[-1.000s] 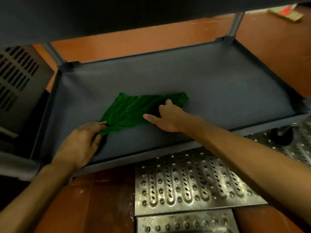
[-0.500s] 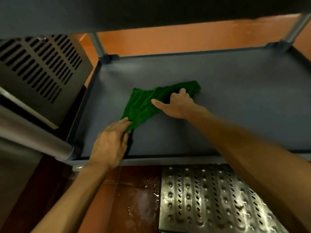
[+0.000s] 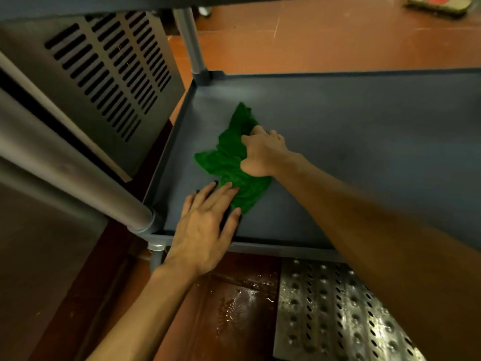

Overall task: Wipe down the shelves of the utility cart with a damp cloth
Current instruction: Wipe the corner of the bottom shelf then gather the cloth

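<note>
A crumpled green cloth [image 3: 229, 165] lies on the dark grey lower shelf [image 3: 364, 142] of the utility cart, near its left end. My right hand [image 3: 263, 152] presses down on the cloth with its fingers curled into the fabric. My left hand [image 3: 205, 225] lies flat over the shelf's front rim, fingers spread, their tips resting on the cloth's near corner. The shelf above [image 3: 78, 3] crosses the top of the view.
A grey cart post [image 3: 191, 43] stands at the shelf's back left corner, and another post [image 3: 78, 178] meets the front left corner. A louvred metal panel [image 3: 109, 74] is to the left. A perforated steel floor grate [image 3: 338, 313] and wet red tiles [image 3: 234, 303] lie below.
The cloth has been bunched up and pushed toward the shelf's left end by my right hand. My left hand has opened flat onto the cloth's near corner. The view has shifted left.
</note>
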Demonstrator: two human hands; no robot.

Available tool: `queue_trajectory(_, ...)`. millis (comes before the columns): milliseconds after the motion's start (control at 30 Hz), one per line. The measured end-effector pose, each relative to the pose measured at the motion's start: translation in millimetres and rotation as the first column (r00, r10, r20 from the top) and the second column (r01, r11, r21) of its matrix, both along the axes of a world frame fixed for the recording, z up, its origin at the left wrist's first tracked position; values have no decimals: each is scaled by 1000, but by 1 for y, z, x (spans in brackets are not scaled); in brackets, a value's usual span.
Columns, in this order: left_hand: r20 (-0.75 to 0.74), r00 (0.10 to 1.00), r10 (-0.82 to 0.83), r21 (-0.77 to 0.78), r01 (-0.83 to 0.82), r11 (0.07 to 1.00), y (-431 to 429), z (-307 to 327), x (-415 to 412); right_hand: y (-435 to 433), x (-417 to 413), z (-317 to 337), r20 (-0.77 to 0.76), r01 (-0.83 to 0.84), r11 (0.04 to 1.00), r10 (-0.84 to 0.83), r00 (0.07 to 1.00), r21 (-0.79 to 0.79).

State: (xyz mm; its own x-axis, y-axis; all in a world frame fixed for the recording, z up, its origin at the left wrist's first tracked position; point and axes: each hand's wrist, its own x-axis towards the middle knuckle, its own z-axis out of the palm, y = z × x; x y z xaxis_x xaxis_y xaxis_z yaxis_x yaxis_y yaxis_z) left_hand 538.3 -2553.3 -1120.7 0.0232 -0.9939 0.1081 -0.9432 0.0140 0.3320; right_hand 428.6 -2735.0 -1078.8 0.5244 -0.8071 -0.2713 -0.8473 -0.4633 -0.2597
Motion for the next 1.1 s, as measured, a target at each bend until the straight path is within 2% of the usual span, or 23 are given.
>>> queue_trajectory(67, -23, 999, 31, -78, -33, 996, 3, 0, -3, 7, 4, 0, 18, -67, 998, 67, 998, 15)
queue_trajectory(200, -72, 975, 209, -165, -219, 962, 4, 1, -7, 31, 10, 3, 57, -202, 979, 202, 978, -6)
queue_trajectory(367, 6, 981, 193, -148, -190, 971, 6, 0, -9, 66, 6, 6, 81, -365, 931, 366, 927, -31)
queue_trajectory(433, 32, 982, 187, -121, -182, 976, 8, -1, -8, 75, -1, 5, 148, -358, 934, 353, 924, 10)
queue_trajectory(567, 50, 973, 225, -95, -220, 971, 15, 4, -7, 81, -14, 1, 327, -254, 965, 218, 919, 72)
queue_trajectory(633, -29, 966, 256, -93, -258, 962, 24, 11, -10, 85, -22, 8, 447, -215, 969, 141, 884, 119)
queue_trajectory(733, -257, 940, 224, -69, -249, 966, 40, 28, -21, 99, -42, 34, 541, -160, 969, 34, 840, 188)
queue_trajectory(800, -391, 891, 230, -49, -270, 962, 50, 46, -29, 112, -53, 53, 578, -131, 964, -27, 815, 230)
queue_trajectory(933, -599, 711, 370, 62, -419, 906, 80, 93, -51, 145, -64, 87, 667, -69, 943, -178, 724, 327)
queue_trajectory(1100, -743, 503, 442, 208, -454, 866, 119, 152, -69, 179, -77, 151, 632, -101, 905, -205, 747, 414)
